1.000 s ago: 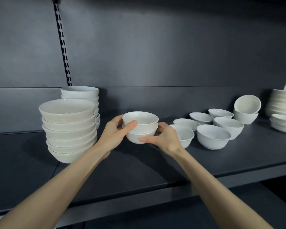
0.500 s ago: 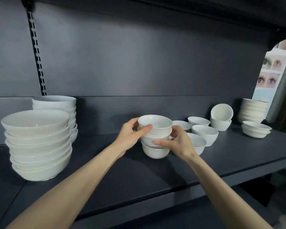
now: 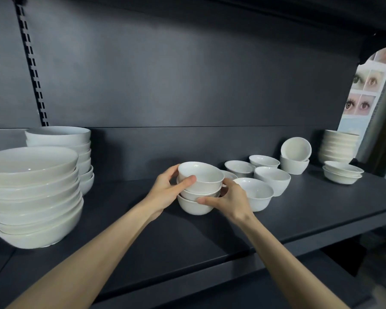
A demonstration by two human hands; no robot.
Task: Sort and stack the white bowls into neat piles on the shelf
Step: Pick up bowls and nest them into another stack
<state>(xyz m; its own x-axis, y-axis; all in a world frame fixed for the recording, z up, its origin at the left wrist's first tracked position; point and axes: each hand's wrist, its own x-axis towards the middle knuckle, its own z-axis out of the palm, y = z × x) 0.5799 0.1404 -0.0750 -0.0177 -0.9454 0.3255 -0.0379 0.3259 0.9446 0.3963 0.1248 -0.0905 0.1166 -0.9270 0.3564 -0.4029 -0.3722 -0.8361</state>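
A stack of three small white bowls [image 3: 198, 190] stands on the dark shelf [image 3: 143, 237] at the middle. My left hand [image 3: 167, 192] grips its left side, thumb on the top bowl. My right hand [image 3: 227, 200] holds the right side, fingers on the lower bowls. The top bowl sits slightly tilted. Several loose small bowls [image 3: 272, 178] lie just right of the stack, one of them [image 3: 255, 192] close to my right hand. Further right, a bowl [image 3: 295, 150] rests tipped on its side in another bowl.
Two tall piles of large white bowls stand at the left, one in front [image 3: 31, 197] and one behind [image 3: 62, 148]. At the far right are a pile of cream bowls [image 3: 337, 148] and two shallow dishes [image 3: 342, 175]. The shelf's front edge runs below my forearms.
The two bowls in my hands have come down onto a third bowl on the shelf, forming a stack of three. The view has shifted right.
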